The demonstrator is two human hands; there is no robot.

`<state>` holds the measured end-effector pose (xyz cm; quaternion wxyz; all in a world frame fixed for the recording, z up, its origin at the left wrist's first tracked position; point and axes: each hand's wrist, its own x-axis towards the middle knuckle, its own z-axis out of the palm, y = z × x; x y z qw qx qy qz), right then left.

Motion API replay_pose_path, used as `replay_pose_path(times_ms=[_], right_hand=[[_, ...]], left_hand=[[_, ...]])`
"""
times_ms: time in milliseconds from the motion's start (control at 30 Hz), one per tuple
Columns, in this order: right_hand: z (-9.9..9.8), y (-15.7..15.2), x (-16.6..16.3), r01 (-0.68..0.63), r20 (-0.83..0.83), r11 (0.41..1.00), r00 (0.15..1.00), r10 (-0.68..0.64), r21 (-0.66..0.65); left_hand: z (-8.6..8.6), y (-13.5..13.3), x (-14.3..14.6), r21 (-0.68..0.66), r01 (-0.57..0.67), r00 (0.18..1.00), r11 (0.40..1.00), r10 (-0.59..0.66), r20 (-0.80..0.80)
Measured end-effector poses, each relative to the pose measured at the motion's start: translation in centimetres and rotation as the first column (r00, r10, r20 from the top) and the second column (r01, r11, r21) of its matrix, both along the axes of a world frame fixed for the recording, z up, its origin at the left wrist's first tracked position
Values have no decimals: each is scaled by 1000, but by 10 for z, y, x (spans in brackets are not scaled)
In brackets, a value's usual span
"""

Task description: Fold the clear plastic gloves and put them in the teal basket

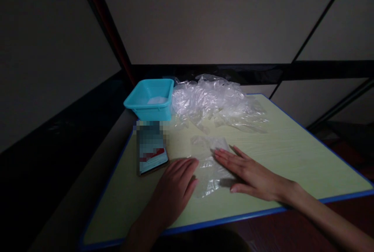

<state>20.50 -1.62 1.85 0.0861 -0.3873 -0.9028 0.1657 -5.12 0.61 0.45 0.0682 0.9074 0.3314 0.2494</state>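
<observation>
In the head view, taking the small clear plastic bag point(207, 166) as the centre of the clock, the bag lay flat and slightly wrinkled on the pale table point(286, 146), towards its near side and between the two hands. The left hand point(177, 177) was at about eight o'clock, palm down, its fingers loosely bent and close together, with a gap between thumb and fingertips; it was not clenched, and its fingertips were at the bag's left edge, though whether they pressed on the film I could not tell. The right hand point(248, 172) reached in from three o'clock, released, its fingers stretched out flat over the bag's right part and its thumb apart, grasping nothing.

At ten o'clock, just beyond the left hand, lay a phone-like device point(153, 164), its screen partly blurred. Farther out, near eleven o'clock, stood a turquoise tub point(150, 112) with something whitish point(157, 100) inside. At twelve o'clock a heap of crumpled clear plastic point(213, 98) spread beside the tub. Blue edging point(242, 218) ran past six o'clock.
</observation>
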Motion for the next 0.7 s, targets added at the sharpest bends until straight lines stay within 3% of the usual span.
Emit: replay_pose_path(times_ms=[200,367,700], right_hand=[[-7,2,0,12,21,1000,1000,-13,24],[1,-1,10,-18,-71,997,997,24,74],[17,-38,24,33,-62,953,998,-15,301]], left_hand=[[-4,2,-2,-11,-102,994,995,102,29],[-9,3,-5,-8,-169,983,986,169,76],[-4,0,-4,-77,-30,999,997,32,26]])
